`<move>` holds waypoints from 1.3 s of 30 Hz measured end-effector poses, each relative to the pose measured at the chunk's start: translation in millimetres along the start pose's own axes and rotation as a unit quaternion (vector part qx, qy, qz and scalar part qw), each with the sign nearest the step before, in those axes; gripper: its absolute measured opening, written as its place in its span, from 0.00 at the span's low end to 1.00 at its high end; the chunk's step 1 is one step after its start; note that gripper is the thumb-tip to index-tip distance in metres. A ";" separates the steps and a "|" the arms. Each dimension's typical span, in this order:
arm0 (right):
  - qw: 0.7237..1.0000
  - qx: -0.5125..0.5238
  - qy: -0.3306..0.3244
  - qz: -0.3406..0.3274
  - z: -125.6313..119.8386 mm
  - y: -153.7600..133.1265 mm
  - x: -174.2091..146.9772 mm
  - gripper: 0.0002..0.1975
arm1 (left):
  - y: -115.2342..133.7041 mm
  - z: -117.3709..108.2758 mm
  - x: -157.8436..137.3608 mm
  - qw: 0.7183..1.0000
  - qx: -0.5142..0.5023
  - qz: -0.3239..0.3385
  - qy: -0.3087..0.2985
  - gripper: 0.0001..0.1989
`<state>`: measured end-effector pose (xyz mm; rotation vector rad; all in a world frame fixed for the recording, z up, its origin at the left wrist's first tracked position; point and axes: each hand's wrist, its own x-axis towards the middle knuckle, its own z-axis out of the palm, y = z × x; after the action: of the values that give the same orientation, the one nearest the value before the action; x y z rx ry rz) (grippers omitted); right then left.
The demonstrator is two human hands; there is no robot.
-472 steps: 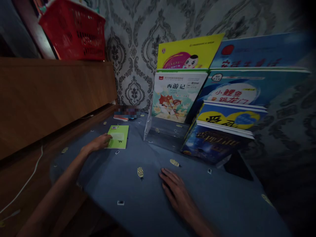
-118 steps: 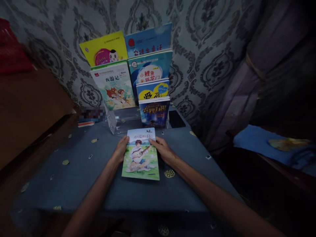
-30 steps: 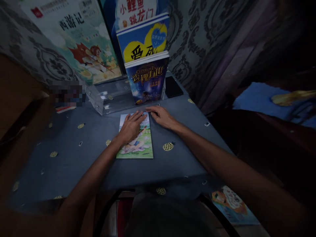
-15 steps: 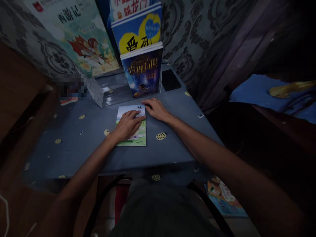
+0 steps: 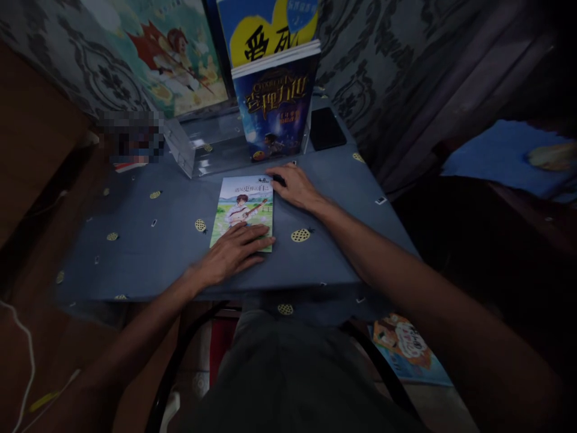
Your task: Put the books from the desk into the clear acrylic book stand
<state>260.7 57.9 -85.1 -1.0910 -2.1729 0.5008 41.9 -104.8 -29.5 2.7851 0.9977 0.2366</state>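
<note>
Left hand (image 5: 237, 249) is lying palm down across the lower part of the small book (image 5: 243, 201), fingers extended, slightly apart, pointing right. Its forearm is slanting up from lower left. Right hand (image 5: 293, 186) is bending at the wrist, fingers curling toward the book's upper right corner, tips at or just beside it; cannot tell whether they are pinching it.

The book is lying flat, cover up, on the desk (image 5: 171, 258). Its lower edge is sitting near the desk's front edge; its top edge is facing the plastic stand (image 5: 180, 150), a narrow strip of cloth running between. The dark blue book (image 5: 280, 120) is standing in it. Wider room is opening leftward. On the right, the forearm is crossing the cloth; the phone (image 5: 327, 128) is lying beyond.
</note>
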 end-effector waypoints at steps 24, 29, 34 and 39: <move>0.922 0.353 -0.056 0.151 -27.1 -63.6 -94.8 0.16 | 11.4 20.4 25.1 0.982 0.061 -0.086 0.159 0.14; 0.904 0.389 -0.069 0.161 -30.6 -68.1 -99.7 0.15 | 9.4 15.5 25.5 0.982 0.070 -0.085 0.153 0.16; 0.916 0.365 -0.070 0.150 -32.5 -71.4 -100.2 0.16 | 11.4 12.5 24.7 0.986 0.057 -0.094 0.128 0.16; 0.963 0.247 -0.037 0.100 -34.6 -84.8 -107.3 0.16 | 12.4 17.1 21.6 0.985 0.065 -0.074 0.139 0.15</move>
<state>284.6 -76.9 -51.1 -1.0195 -1.8548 1.1208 69.5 -102.2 -41.5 2.8272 1.3224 0.5713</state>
